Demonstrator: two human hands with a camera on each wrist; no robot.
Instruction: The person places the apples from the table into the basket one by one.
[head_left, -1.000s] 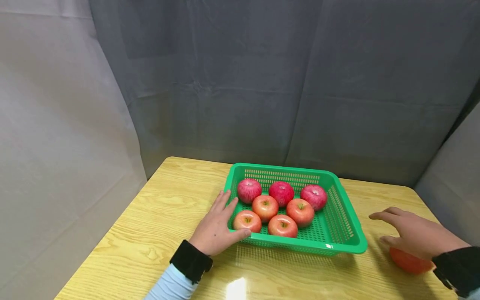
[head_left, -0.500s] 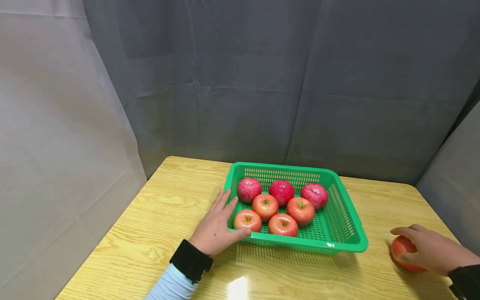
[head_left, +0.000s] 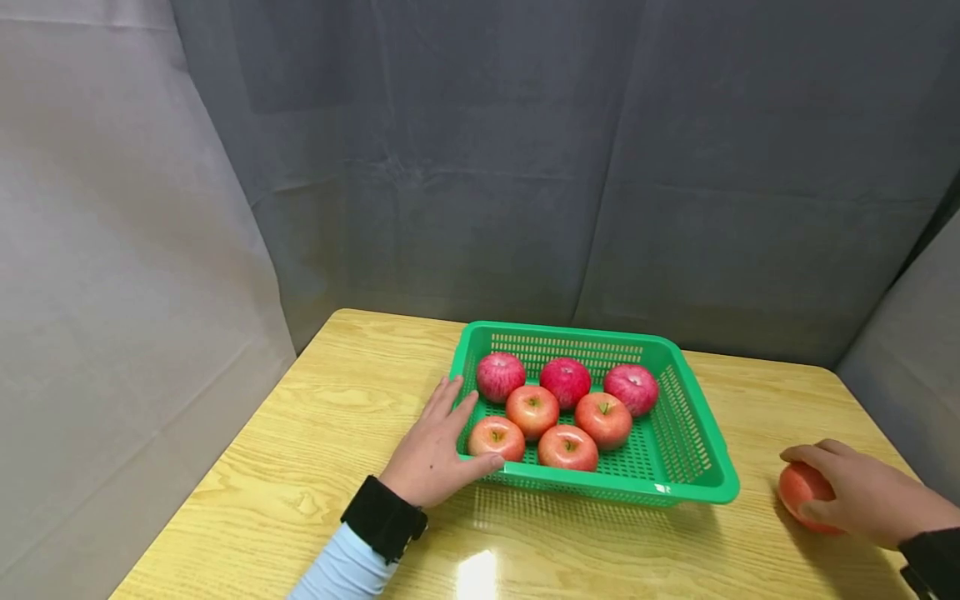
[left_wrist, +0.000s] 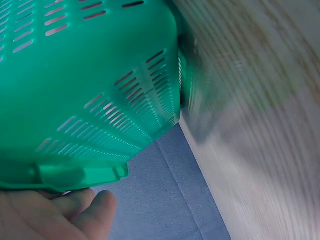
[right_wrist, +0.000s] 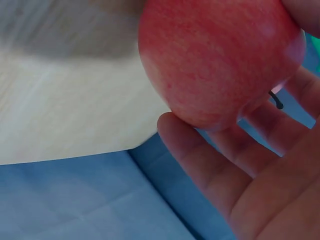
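Note:
On the table stands a green slotted basket [head_left: 678,492] holding several apples, darker red ones [head_left: 566,382] at the back and paler ones [head_left: 567,448] in front. My left hand [head_left: 433,457] rests on its left front corner, fingers spread along the left rim and thumb on the front rim. In the left wrist view, the left fingers [left_wrist: 92,210] lie at the rim beside the slotted wall. To the basket's right, my right hand [head_left: 862,492] grips a red apple [head_left: 801,498]. From the right wrist, this apple [right_wrist: 215,60] shows between thumb and fingers, its dark stem toward the palm.
The wood-grain table [head_left: 315,433] has a back edge close behind the basket. A dark grey cloth [head_left: 480,167] hangs behind it, with pale cloth [head_left: 127,292] at the left and more at the right. Bare tabletop lies between the basket and the right hand.
My right hand has moved right and down from above the lone apple and taken hold of it. The left hand stays at the basket's corner.

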